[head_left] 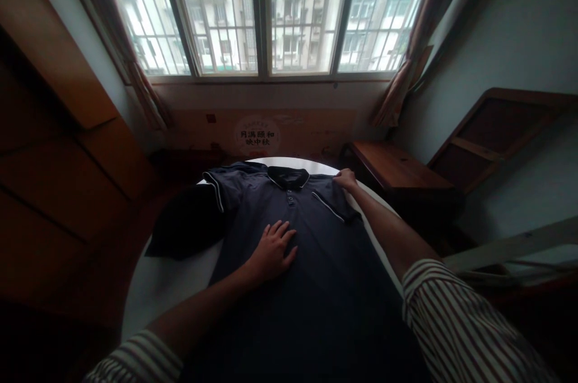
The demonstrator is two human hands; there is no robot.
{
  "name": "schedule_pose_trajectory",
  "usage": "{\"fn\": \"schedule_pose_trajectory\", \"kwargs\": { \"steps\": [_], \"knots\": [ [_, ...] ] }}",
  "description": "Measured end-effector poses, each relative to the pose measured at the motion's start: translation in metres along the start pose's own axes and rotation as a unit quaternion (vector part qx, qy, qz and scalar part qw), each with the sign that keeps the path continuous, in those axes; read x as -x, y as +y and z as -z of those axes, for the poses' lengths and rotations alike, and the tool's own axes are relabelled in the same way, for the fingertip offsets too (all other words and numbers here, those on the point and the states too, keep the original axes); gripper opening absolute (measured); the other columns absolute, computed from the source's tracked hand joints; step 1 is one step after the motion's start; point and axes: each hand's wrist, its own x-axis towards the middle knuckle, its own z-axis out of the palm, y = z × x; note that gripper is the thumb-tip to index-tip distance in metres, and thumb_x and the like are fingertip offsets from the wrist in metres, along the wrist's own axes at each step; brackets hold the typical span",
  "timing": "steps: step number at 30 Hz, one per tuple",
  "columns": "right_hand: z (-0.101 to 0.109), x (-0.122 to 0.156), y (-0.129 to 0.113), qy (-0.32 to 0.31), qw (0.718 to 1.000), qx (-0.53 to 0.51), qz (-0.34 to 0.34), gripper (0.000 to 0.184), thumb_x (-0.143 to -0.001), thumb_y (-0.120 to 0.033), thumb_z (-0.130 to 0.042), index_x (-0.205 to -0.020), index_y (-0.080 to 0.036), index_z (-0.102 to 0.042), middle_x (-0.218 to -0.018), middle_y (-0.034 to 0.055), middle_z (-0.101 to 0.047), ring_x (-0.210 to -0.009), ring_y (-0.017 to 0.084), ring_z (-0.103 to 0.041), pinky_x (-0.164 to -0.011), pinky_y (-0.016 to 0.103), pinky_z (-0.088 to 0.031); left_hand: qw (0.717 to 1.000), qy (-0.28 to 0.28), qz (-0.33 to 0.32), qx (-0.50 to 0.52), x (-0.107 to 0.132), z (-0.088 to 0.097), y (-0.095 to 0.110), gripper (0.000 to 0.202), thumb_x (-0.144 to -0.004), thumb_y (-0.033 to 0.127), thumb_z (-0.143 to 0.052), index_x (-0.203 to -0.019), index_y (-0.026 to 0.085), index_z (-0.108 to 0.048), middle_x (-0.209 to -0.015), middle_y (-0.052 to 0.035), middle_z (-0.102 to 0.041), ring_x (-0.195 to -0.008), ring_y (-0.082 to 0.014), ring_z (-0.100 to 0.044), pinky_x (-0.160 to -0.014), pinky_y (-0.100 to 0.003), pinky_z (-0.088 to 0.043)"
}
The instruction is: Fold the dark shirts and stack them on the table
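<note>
A dark navy polo shirt point(289, 262) lies spread face up on a round white table, its collar and placket pointing away from me. The collar and sleeve edges have white trim, and a white-edged pocket slit point(327, 206) shows on the chest. My left hand point(273, 252) rests flat on the shirt's chest with its fingers apart. At the far shoulder, my right hand point(346, 179) has curled fingers on the shirt's edge near the sleeve. A dark cloth part point(186, 221), perhaps a folded sleeve, hangs at the left side of the shirt.
The round white tabletop point(167, 295) extends beyond the shirt on the left. A barred window point(266, 12) stands beyond it, above a cardboard panel point(257, 133). A wooden cabinet point(58, 184) fills the left, and a low wooden table point(397, 165) and wooden frame point(492, 139) stand right.
</note>
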Motion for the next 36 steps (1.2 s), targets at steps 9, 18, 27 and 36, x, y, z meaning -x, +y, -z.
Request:
{"fn": "schedule_pose_trajectory", "kwargs": {
  "steps": [9,18,27,36],
  "knots": [
    [-0.007,0.045,-0.016,0.033,0.983,0.143,0.112,0.035,-0.086,-0.018,-0.059,-0.118,-0.005,-0.061,-0.129,0.0297,-0.054,-0.123,0.041,-0.051,-0.099,0.05,-0.043,1.0,0.005,-0.006,0.001,0.001,-0.001,0.002,0.049,-0.097,0.044,-0.046,-0.141,0.021,-0.051,-0.154,-0.0129,-0.043,-0.144,-0.0329,-0.034,-0.117,-0.057,-0.028],
    [-0.037,0.23,-0.003,-0.127,0.854,0.161,0.478,0.03,-0.089,-0.031,-0.062,-0.116,-0.019,-0.066,-0.126,0.0143,-0.061,-0.114,0.03,-0.058,-0.101,0.044,-0.046,0.922,0.23,0.259,-0.171,-0.015,0.095,-0.049,0.036,-0.098,0.03,-0.044,-0.123,0.009,-0.059,-0.125,-0.0203,-0.059,-0.12,-0.0365,-0.05,-0.099,-0.053,-0.042],
    [-0.041,0.254,0.015,-0.108,0.86,0.11,0.486,0.033,-0.095,-0.028,-0.053,-0.123,-0.015,-0.063,-0.128,0.0174,-0.061,-0.121,0.03,-0.057,-0.107,0.048,-0.044,0.882,0.206,0.37,-0.209,-0.029,0.148,-0.112,0.048,-0.094,0.036,-0.058,-0.127,0.002,-0.049,-0.124,-0.0239,-0.059,-0.12,-0.0384,-0.05,-0.099,-0.051,-0.043],
    [-0.046,0.255,0.019,-0.105,0.853,0.123,0.496,0.033,-0.096,-0.027,-0.052,-0.124,-0.013,-0.063,-0.13,0.017,-0.06,-0.122,0.03,-0.055,-0.107,0.048,-0.043,0.946,0.148,0.194,-0.212,-0.091,0.132,-0.073,0.049,-0.094,0.005,-0.041,-0.141,0.017,-0.043,-0.128,-0.0146,-0.055,-0.101,-0.0236,-0.067,-0.083,-0.03,-0.052]
  ]
}}
